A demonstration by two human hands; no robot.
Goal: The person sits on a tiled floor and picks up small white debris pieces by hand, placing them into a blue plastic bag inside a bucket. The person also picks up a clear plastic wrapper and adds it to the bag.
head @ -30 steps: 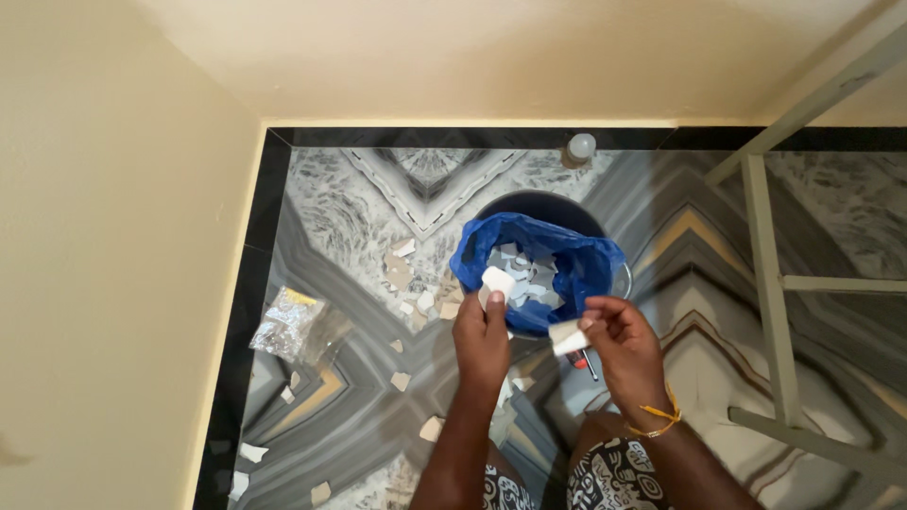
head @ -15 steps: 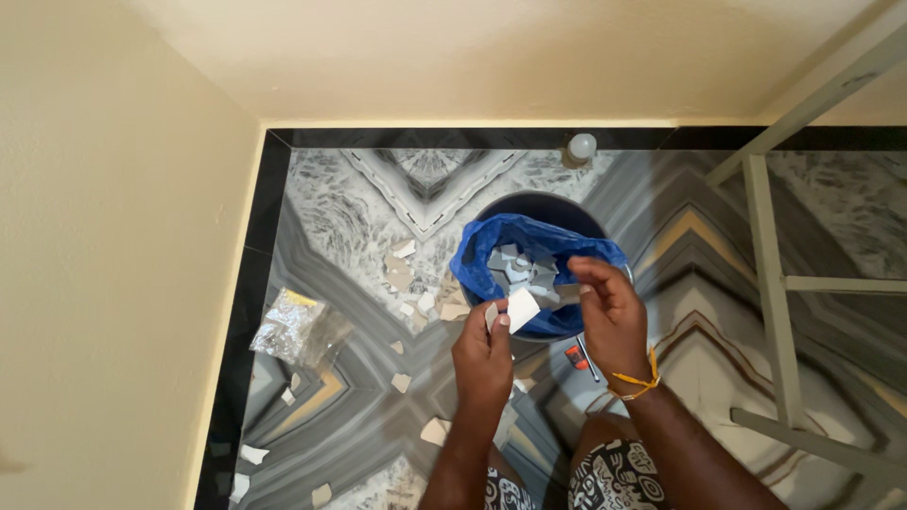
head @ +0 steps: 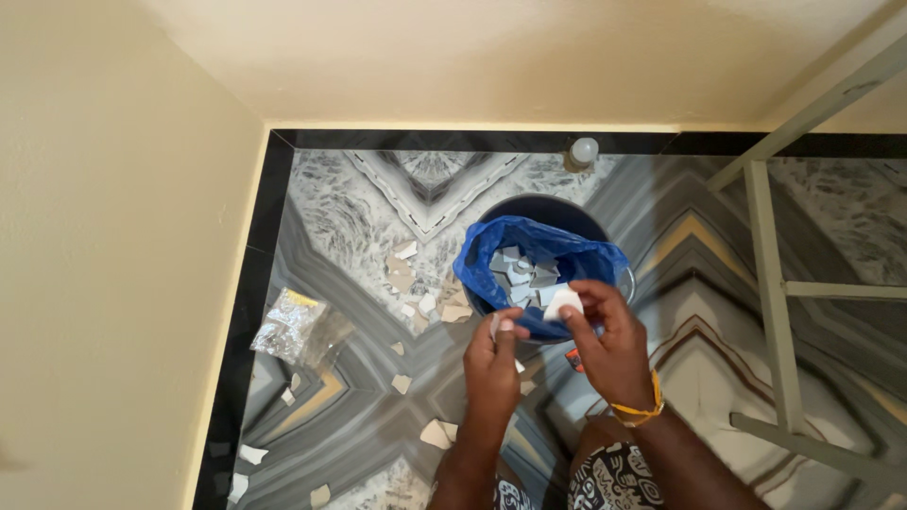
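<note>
I look down at a dark round bin lined with a blue plastic bag (head: 586, 264) holding several pale broken tile shards (head: 524, 274). My right hand (head: 609, 345), with a yellow band at the wrist, pinches a white tile shard (head: 564, 302) over the bag's near rim. Just left of it, my left hand (head: 493, 354) is closed with a thin pale shard edge (head: 495, 324) showing at its fingertips. Both hands hover at the near edge of the bin, almost touching each other.
More tile shards (head: 406, 276) lie scattered on the patterned grey marble floor, one larger shard (head: 436, 433) near my left arm. A crumpled foil packet (head: 288, 324) lies at left. A white round knob (head: 583, 151) stands by the far wall. A metal frame (head: 770, 283) stands at right.
My right hand dropped its first shard into the bag, then came back and took the white shard from my left hand. My left hand has drawn slightly towards me.
</note>
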